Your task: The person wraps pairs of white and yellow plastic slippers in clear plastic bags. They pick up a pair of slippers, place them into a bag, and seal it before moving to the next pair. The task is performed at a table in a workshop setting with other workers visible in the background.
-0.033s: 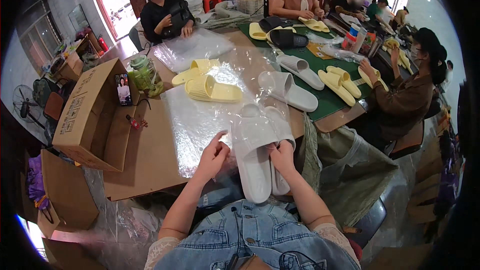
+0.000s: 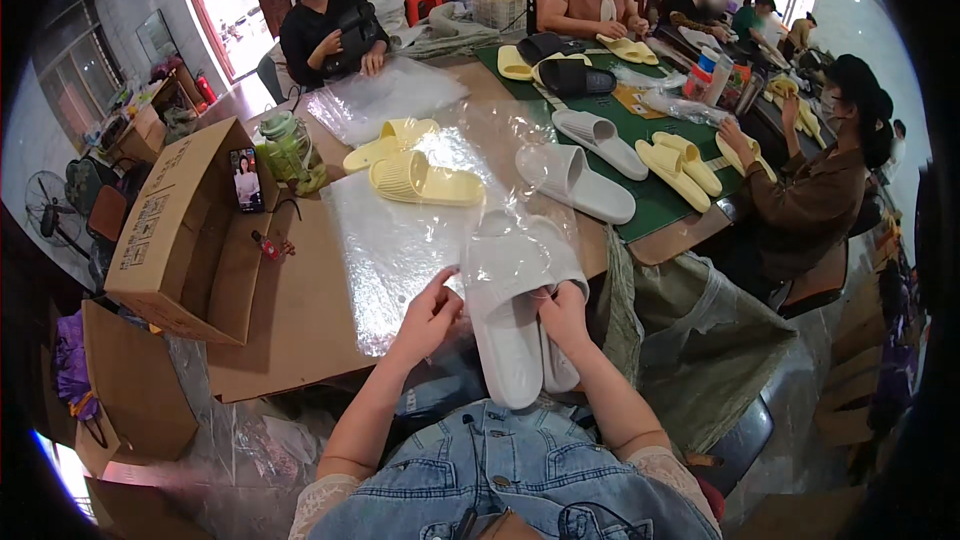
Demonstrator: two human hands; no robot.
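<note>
At the table's six o'clock edge, the left hand [image 2: 428, 315] and right hand [image 2: 562, 315] each grip a pair of white slippers [image 2: 515, 325] going into a clear plastic bag [image 2: 520, 250]. They look light and foamy, the film slippery; the heels offer firm purchase.

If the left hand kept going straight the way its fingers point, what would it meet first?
The left hand points up and right, already touching the white slippers going into a clear plastic bag. It would likely press into the near slipper's side first, though depth is hard to judge.
</note>
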